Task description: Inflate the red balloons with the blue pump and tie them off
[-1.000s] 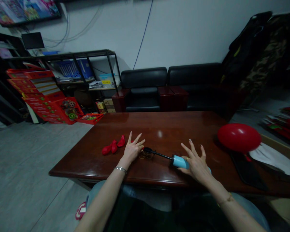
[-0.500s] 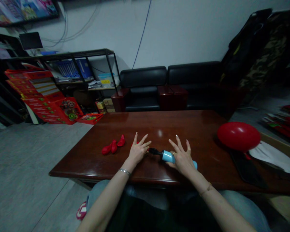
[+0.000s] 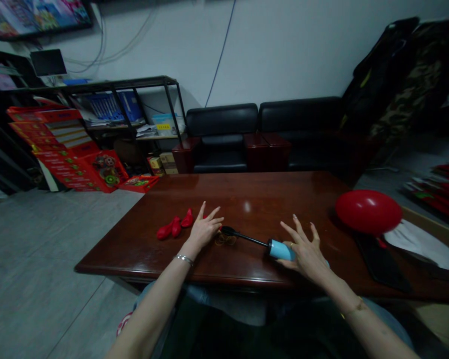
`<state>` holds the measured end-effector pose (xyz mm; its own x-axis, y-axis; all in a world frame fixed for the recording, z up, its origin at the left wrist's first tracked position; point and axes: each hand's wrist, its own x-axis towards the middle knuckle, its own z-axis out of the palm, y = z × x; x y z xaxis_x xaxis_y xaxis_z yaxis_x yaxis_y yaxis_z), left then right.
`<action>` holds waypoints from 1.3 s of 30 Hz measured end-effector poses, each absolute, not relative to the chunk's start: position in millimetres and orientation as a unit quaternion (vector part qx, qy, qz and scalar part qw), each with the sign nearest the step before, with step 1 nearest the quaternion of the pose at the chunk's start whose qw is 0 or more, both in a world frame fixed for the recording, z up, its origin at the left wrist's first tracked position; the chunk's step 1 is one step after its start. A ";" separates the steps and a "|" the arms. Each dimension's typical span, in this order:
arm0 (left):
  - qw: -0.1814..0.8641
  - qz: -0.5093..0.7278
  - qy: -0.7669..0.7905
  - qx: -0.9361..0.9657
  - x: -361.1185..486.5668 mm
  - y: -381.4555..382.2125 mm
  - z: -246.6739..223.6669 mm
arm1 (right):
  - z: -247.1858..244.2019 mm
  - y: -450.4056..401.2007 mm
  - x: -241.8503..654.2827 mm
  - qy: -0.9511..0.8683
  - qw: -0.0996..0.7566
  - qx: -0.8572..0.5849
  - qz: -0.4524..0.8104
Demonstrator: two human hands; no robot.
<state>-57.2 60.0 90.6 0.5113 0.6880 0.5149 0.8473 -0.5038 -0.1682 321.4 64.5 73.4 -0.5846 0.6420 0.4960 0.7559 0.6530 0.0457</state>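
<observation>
My right hand [image 3: 307,253] grips the light blue barrel [image 3: 281,250] of a hand pump, palm over it with several fingers raised. A long black rod [image 3: 250,239] extends from the barrel to a black handle end [image 3: 230,231]. At that end is my left hand [image 3: 205,230], thumb side against it, other fingers spread; a bit of red shows by its fingertips. Thin yellowish rubber bands [image 3: 225,241] lie under the rod. Several small deflated red balloons [image 3: 175,228] rest left of my left hand. A large inflated red balloon [image 3: 368,211] sits at the right.
The brown table [image 3: 142,249] spans the front. At its right lie a black flat object [image 3: 382,264] and a white cloth-like item [image 3: 421,243] near a cardboard box. Black sofas [image 3: 221,122] stand behind, red boxes [image 3: 69,164] at the left.
My right hand has moved right with the blue barrel, and my left hand slightly left. Much more of the black rod shows between them, and the yellowish bands are now more visible.
</observation>
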 end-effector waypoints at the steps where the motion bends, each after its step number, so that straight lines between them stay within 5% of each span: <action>1: 0.205 -0.197 -0.451 -0.846 -53.3 59.4 89.8 | 74.7 63.5 319.4 -0.882 0.223 -0.395 -0.126; 13: 0.240 -0.222 -0.427 -0.843 -10.9 54.9 91.0 | 77.6 66.5 256.3 -0.872 0.255 -0.392 -0.143; 30: 0.217 -0.215 -0.457 -0.836 -62.0 53.4 82.2 | 69.8 70.7 333.0 -0.889 0.223 -0.383 -0.114; 39: 0.215 -0.214 -0.418 -0.856 -11.6 50.8 75.4 | 82.3 59.9 269.8 -0.889 0.214 -0.378 -0.147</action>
